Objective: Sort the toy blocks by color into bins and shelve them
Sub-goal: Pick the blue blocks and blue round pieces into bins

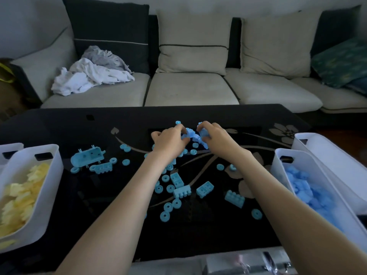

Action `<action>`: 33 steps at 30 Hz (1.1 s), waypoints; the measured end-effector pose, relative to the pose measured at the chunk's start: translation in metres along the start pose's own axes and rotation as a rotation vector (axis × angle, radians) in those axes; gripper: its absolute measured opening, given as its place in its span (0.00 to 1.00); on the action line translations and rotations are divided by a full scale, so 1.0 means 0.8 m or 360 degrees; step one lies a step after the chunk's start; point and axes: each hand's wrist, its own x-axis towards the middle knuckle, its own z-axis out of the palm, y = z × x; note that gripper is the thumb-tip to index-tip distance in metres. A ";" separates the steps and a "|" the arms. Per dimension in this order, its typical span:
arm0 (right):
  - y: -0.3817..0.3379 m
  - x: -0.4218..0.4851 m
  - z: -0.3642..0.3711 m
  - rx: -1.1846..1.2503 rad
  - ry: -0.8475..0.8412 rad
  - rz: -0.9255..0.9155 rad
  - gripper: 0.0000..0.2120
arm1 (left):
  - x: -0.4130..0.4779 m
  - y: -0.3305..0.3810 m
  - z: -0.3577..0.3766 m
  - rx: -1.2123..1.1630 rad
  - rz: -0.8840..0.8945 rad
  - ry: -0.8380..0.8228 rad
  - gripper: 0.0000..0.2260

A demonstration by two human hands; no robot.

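Two clusters of blue blocks (191, 134) are gripped on the counter (69, 126) by the left hand (170, 141) and right hand (216, 138); gathering seems underway, and a carry to the blue bin (278, 166) is needed.

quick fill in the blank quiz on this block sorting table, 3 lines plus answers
1. The left bin holds only ____ blocks.
2. The loose blocks on the table are all ____.
3. The bin of blue blocks stands on the person's ____ side.

Missing words: yellow; blue; right
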 end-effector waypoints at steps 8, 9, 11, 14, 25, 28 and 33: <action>0.059 -0.125 -0.134 -0.0067 -0.0085 0.0292 0.12 | -0.061 0.135 0.014 -0.0257 0.0268 -0.0270 0.12; 0.069 -0.147 -0.153 -0.0042 -0.0120 0.0346 0.11 | -0.071 0.154 0.017 -0.0266 0.0324 -0.0302 0.12; 0.084 -0.177 -0.176 0.0026 -0.0235 0.0470 0.10 | -0.086 0.179 0.025 -0.0328 0.0367 -0.0358 0.12; 0.096 -0.210 -0.192 0.0009 -0.0298 0.0578 0.12 | -0.108 0.213 0.038 -0.0516 0.0370 -0.0383 0.12; 0.105 -0.234 -0.184 -0.0205 -0.0080 0.0603 0.42 | -0.141 0.223 0.065 -0.0785 0.0438 -0.0555 0.20; 0.098 -0.226 -0.179 -0.0163 -0.0026 0.0571 0.41 | -0.139 0.206 0.058 -0.0772 0.0422 -0.0466 0.18; 0.072 -0.198 -0.173 -0.0332 0.0083 0.0429 0.33 | -0.122 0.162 0.040 -0.0665 0.0354 -0.0430 0.17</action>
